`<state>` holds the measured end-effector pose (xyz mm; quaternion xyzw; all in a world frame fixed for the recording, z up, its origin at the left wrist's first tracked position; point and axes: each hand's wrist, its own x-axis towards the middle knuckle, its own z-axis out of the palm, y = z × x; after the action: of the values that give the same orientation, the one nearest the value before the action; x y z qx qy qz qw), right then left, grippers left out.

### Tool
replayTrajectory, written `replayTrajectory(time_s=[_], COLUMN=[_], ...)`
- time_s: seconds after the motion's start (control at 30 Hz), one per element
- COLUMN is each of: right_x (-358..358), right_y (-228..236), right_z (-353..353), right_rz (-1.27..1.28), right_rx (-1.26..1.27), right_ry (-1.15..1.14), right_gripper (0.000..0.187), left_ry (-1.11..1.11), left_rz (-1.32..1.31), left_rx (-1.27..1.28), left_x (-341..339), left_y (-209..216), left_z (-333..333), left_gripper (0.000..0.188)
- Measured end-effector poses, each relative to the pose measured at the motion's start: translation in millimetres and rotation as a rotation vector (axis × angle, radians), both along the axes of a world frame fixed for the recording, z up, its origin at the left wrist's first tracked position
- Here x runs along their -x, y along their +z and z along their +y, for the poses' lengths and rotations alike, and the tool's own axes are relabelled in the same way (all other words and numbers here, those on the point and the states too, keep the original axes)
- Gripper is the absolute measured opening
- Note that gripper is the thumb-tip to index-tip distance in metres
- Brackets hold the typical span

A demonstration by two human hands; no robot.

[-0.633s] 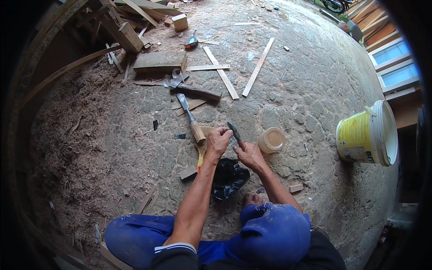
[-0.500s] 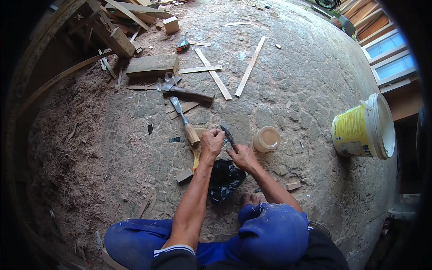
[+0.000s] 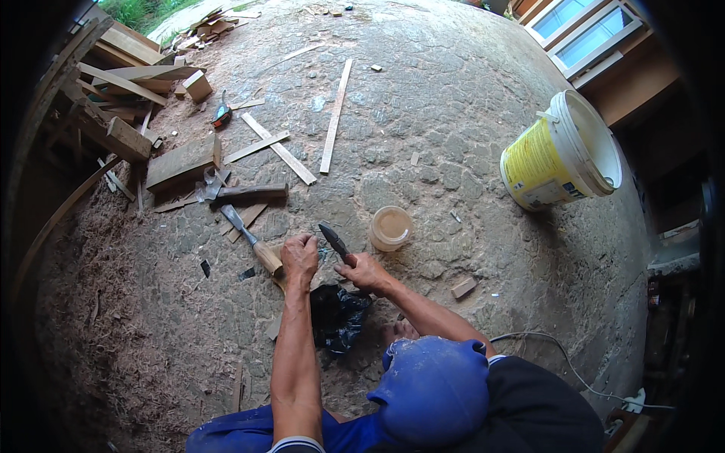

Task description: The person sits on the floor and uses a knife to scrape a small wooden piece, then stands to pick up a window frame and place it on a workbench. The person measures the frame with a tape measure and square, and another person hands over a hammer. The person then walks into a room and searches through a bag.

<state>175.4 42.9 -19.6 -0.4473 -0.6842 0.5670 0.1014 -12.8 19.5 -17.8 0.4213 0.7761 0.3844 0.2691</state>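
Note:
My left hand [image 3: 300, 259] is closed in a pinch. Whatever its fingers hold is too small or hidden to make out. Just beside it, my right hand [image 3: 366, 272] grips a dark, narrow tool [image 3: 334, 240] that points up and left; its exact kind is unclear. Below and between my hands lies a black plastic bag [image 3: 343, 321], its mouth gaping. A chisel [image 3: 253, 240] rests on the ground, its wooden handle running up to my left hand. Right of the dark tool stands a round translucent tub [image 3: 391, 228] with light-brown contents.
A wooden-handled hammer-like tool [image 3: 253, 192] lies beside a wood block [image 3: 183, 161]. Thin wood strips [image 3: 337, 117] and a tape measure [image 3: 221, 115] are farther off. At right, a yellow-and-white bucket [image 3: 540, 162] leans over. Shavings [image 3: 98, 302] cover the left ground; a cable [image 3: 559, 351] runs at lower right.
My view has swung right, so the ground things appear farther left. Both hands stay close together, with the dark tool still in my right hand.

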Motion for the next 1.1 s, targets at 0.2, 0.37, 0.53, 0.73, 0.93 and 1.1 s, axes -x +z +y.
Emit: replayTrajectory(time_s=[0.2,0.37,0.53,0.73,0.93,1.1], right_x=[4.5,20.4,33.2,42.0,38.6,31.7], right_y=[28.8,39.0,32.7,18.5,18.7,27.9], right_z=[1.6,8.5,8.2,15.4,22.6,23.7], right_rz=[0.017,0.052,0.178,0.142,0.243,0.336], right_rx=[-0.104,-0.158,-0.412,-0.354,-0.206,-0.046], right_ry=[-0.071,-0.060,-0.118,-0.117,-0.302,-0.352], right_gripper=[0.035,0.028,0.019,0.023,0.019,0.021], left_ry=[0.077,0.191,0.099,0.002,0.109,0.040], left_rz=[-0.611,-1.122,-1.098,-0.880,-0.973,-1.020], left_rx=[0.075,0.044,0.043,0.150,-0.037,-0.114], left_x=[11.8,11.9,1.7,-9.5,-17.6,-18.1], left_y=[-15.9,-7.7,1.5,4.8,14.5,6.1], left_z=[-17.3,-22.5,-19.4,-14.2,-16.2,-16.7], left_gripper=[0.035,0.049,0.075,0.076,0.048,0.026])
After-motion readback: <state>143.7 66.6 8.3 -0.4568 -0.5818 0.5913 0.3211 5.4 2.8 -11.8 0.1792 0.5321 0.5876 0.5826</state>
